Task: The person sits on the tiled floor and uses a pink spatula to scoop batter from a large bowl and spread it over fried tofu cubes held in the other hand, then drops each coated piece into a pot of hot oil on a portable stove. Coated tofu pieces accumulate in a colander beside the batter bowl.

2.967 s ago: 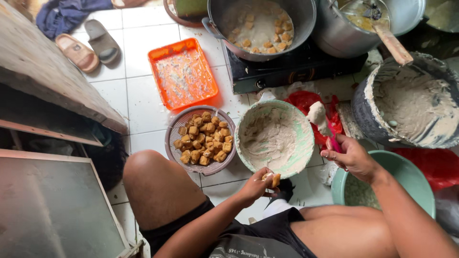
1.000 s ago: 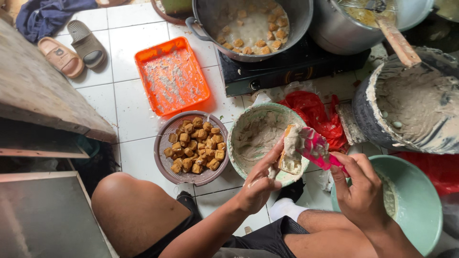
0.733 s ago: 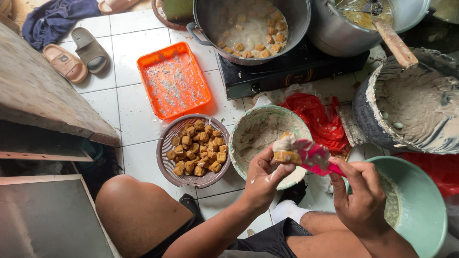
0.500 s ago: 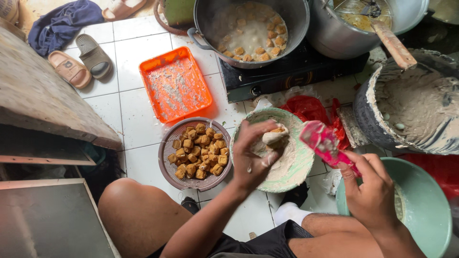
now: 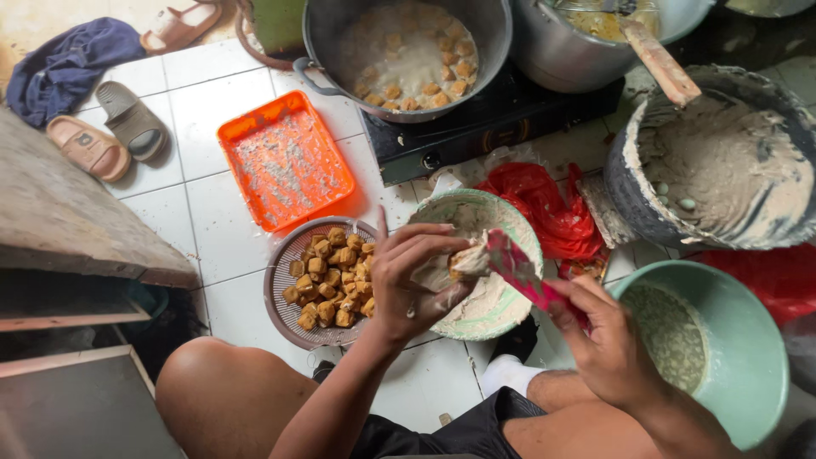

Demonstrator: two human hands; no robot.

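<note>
Glossy orange plastic tray (image 5: 285,160), matt grey metal pot (image 5: 408,59), smooth white tiled floor (image 5: 208,110), crumpled shiny red plastic bag (image 5: 544,208), rough wooden board (image 5: 76,221).

- Red plastic bag (image 5: 544,208): crumpled, glossy, lying on the tiled floor just right of the pale green paste bowl (image 5: 497,255), touching its rim.
- Second red plastic (image 5: 778,276): partly hidden, well to the right of the paste bowl.
- No labels, signs or screens visible.
</note>
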